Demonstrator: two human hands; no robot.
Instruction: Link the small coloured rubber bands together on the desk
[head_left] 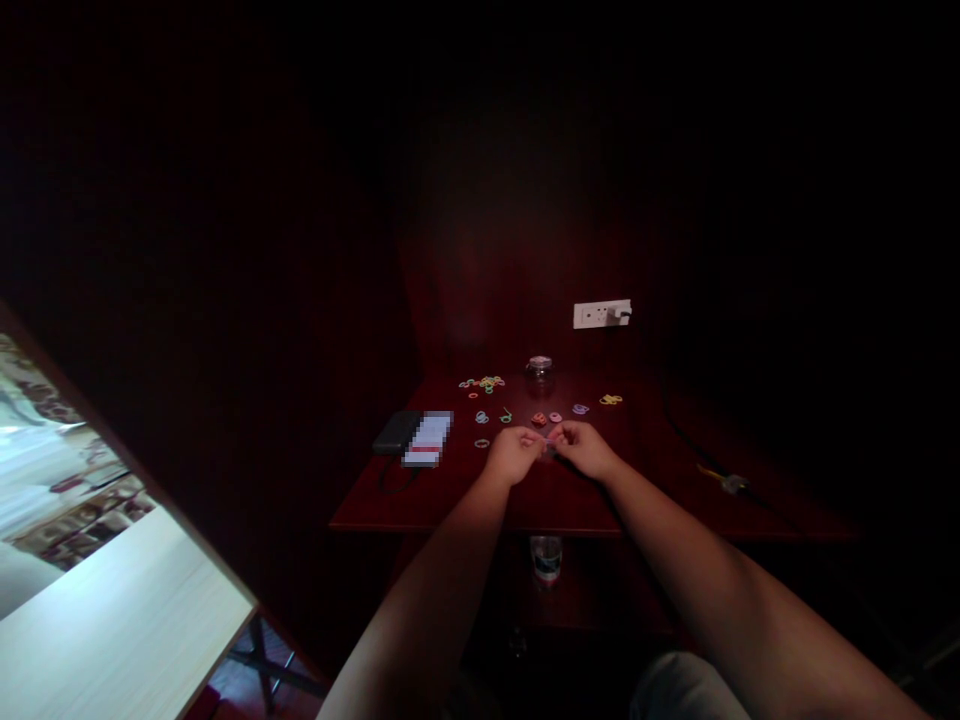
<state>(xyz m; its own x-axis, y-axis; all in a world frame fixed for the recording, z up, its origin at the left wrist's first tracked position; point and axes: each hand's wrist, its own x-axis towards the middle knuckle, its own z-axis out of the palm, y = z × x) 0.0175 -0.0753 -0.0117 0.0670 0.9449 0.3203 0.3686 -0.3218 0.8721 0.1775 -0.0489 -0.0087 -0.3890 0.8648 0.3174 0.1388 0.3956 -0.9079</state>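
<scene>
- One small pinkish item (549, 442), blurred, between the two hands' fingertips at the table (457, 500)
- Left hand (516, 455) and right hand (586, 450) both pinching it
- Just beyond: orange bands (538, 420), pink bands (555, 418)
- Farther back: clear jar (539, 372)

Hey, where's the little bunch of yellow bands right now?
In the head view, the yellow bands lie on the dark red table, just right of the purple bands and beyond the right hand.

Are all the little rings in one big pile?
No, the yellow rings sit in their own cluster, to the right of the purple rings.
</scene>
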